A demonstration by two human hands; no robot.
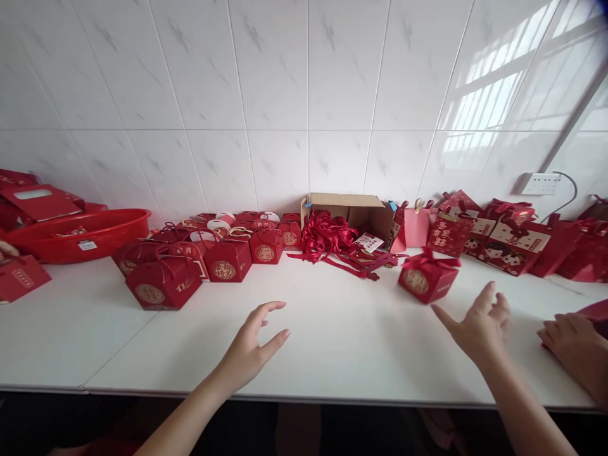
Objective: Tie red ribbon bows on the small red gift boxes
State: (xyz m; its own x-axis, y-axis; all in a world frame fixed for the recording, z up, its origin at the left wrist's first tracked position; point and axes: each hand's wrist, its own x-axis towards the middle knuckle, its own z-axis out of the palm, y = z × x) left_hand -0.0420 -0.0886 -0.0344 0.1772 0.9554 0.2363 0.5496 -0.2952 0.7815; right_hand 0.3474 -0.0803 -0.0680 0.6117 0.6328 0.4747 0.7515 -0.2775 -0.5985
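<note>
Over the white table, my left hand (251, 348) is held with thumb and fingers apart and nothing between them. My right hand (479, 323) is also open, its fingers spread. Just beyond its thumb is a red gift box (427, 278) with a ribbon bow on top and a gold round print on one side. Whether the thumb touches that box I cannot tell. To the left of my left hand, a red gift box with a cord handle (164, 282) stands at the front of a group of similar boxes (230, 259).
A cardboard box (346, 201) on its side spills red ribbons (327, 234) by the tiled wall. Red bags and boxes (515, 244) line the back right. At left stands a red basin (95, 237). Another person's hand (577, 348) rests at far right; a co-worker's fingers (7, 250) show at far left.
</note>
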